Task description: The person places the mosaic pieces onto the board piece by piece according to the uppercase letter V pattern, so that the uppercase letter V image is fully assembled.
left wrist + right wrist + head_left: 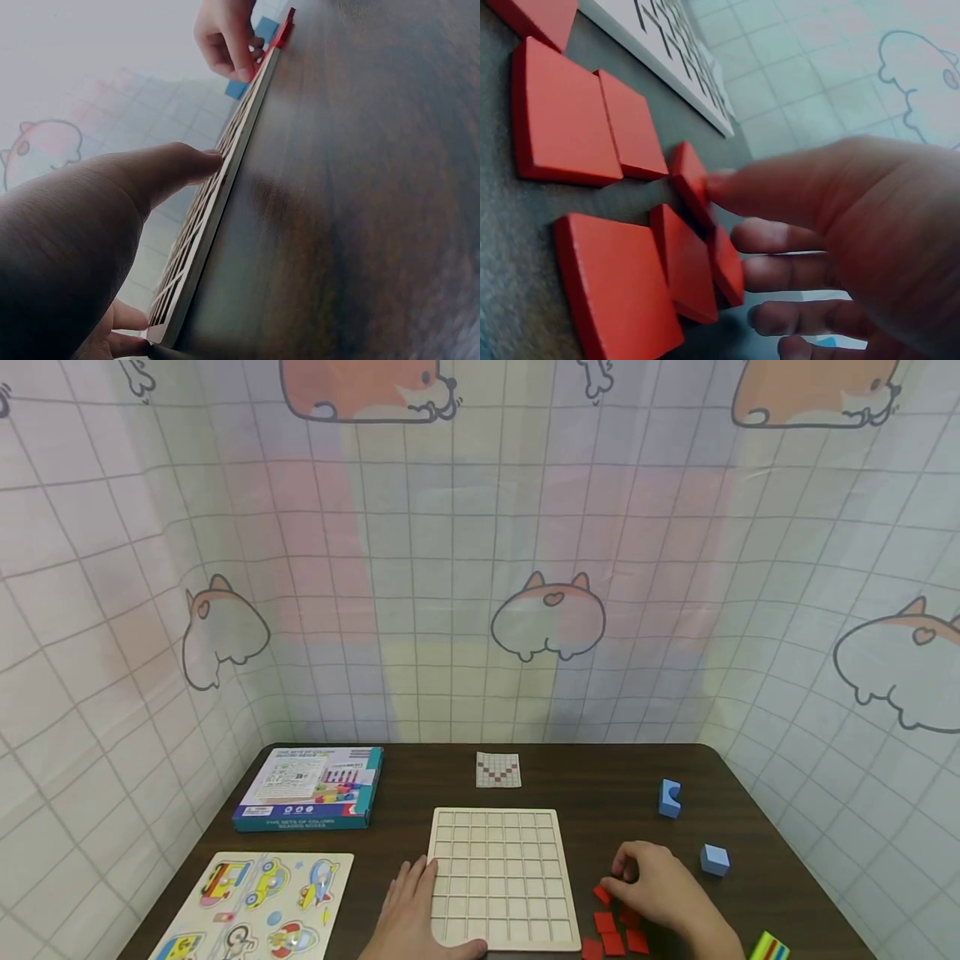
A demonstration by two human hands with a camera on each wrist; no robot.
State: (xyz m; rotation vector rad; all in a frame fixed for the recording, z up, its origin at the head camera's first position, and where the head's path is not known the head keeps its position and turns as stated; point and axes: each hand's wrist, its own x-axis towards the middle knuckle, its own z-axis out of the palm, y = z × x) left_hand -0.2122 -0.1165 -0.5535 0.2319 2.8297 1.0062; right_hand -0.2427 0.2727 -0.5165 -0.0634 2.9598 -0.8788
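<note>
A pale wooden grid board (501,946) with square recesses lies flat on the table. My left hand (415,917) rests at its near left corner, the fingers along the left edge. In the left wrist view the thumb (196,161) lies on the board's near rim. Right of the board is a group of red square tiles (604,922). My right hand (654,885) reaches over their far end, its thumb tip touching one red tile (692,184). The other fingers of that hand are relaxed, apart from the thumb, close beside another tile (726,266).
Behind the board lies a small pattern card (498,770). On the left are a boxed set (308,788) and a vehicle puzzle board (332,902). Two blue blocks, one notched (668,799) and one plain (715,860), stand at right, with a striped block (768,946) nearer me.
</note>
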